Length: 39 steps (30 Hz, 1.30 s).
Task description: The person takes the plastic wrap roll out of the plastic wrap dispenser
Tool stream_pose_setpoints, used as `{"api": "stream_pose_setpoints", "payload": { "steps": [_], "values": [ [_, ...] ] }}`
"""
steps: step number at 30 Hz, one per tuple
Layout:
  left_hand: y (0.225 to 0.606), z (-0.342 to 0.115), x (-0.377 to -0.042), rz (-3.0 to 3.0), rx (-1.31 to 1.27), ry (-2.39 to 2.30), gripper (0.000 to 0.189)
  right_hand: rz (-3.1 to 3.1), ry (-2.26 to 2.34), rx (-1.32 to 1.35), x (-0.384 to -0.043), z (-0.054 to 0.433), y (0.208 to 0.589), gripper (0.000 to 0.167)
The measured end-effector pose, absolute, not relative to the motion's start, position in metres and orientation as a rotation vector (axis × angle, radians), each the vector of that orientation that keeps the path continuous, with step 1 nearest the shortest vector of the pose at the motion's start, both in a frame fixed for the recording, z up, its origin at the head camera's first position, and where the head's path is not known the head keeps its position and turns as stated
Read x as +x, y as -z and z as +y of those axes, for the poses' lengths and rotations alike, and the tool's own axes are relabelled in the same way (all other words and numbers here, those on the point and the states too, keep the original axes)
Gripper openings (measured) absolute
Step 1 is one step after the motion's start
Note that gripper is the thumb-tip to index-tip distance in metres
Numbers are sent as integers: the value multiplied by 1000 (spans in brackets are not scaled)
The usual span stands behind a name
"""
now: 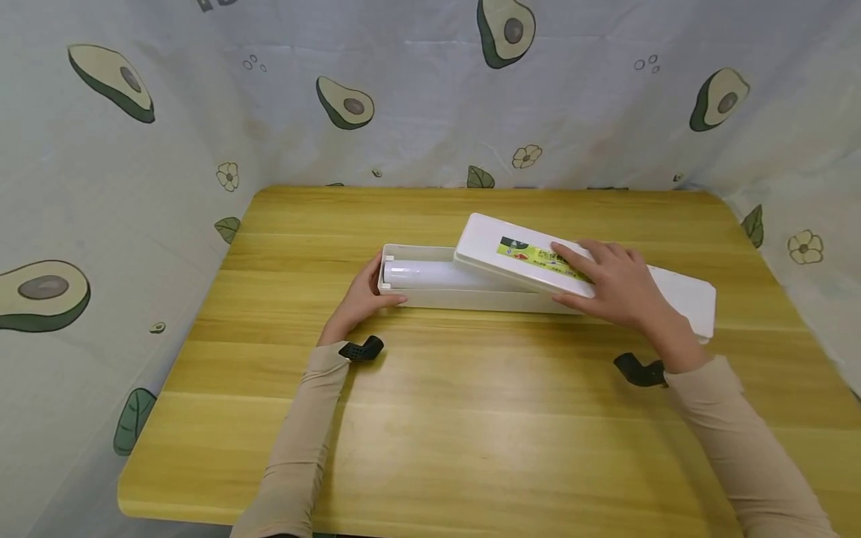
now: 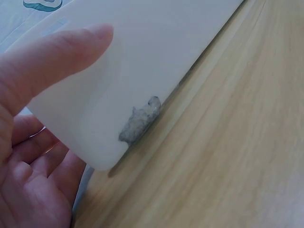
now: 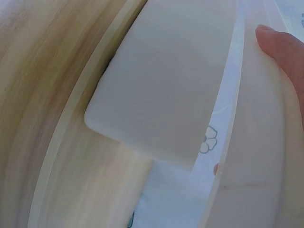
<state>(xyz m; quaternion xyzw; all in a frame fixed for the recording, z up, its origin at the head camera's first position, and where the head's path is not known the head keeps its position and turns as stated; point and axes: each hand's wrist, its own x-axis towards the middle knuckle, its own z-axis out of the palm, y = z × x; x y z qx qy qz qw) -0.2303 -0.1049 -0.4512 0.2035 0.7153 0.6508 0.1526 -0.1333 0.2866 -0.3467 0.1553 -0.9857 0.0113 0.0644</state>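
Observation:
A long white cling film box (image 1: 471, 300) lies lengthwise on the table, its top uncovered at the left. Inside it is a roll of cling film (image 1: 430, 275). My left hand (image 1: 359, 299) grips the box's left end, thumb (image 2: 71, 54) on the near side and fingers behind the end. With my right hand (image 1: 615, 288) I hold the white lid (image 1: 679, 295) tilted above the right part of the box, fingers over its green and yellow label (image 1: 521, 252). A gap shows between lid and box in the right wrist view. The lid hides the roll's right end.
The wooden table (image 1: 430, 418) has rounded corners. Behind and beside it hangs a pale cloth (image 1: 417, 45) printed with avocados. Black wrist-worn devices (image 1: 363, 349) sit at both cuffs. A grey patch (image 2: 140, 121) marks the box's lower near edge.

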Motion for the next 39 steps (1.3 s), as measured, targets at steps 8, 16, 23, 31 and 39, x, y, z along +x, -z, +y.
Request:
{"api": "stream_pose_setpoints", "payload": {
  "steps": [8, 16, 23, 31, 39],
  "values": [
    [442, -105, -225, 2042, 544, -1856, 97, -2961, -50, 451, -128, 292, 346, 81],
    [428, -105, -218, 2012, 528, -1869, 96, -2946, -51, 442, -126, 298, 352, 80],
    [443, -106, -226, 2027, 557, -1872, 97, -2980, -32, 398, -123, 303, 350, 82],
    [451, -105, -232, 2046, 585, -1881, 98, -2987, -37, 379, -122, 308, 350, 83],
    [435, -103, -223, 2029, 544, -1866, 97, -2981, -40, 366, -119, 312, 351, 84]
  ]
}}
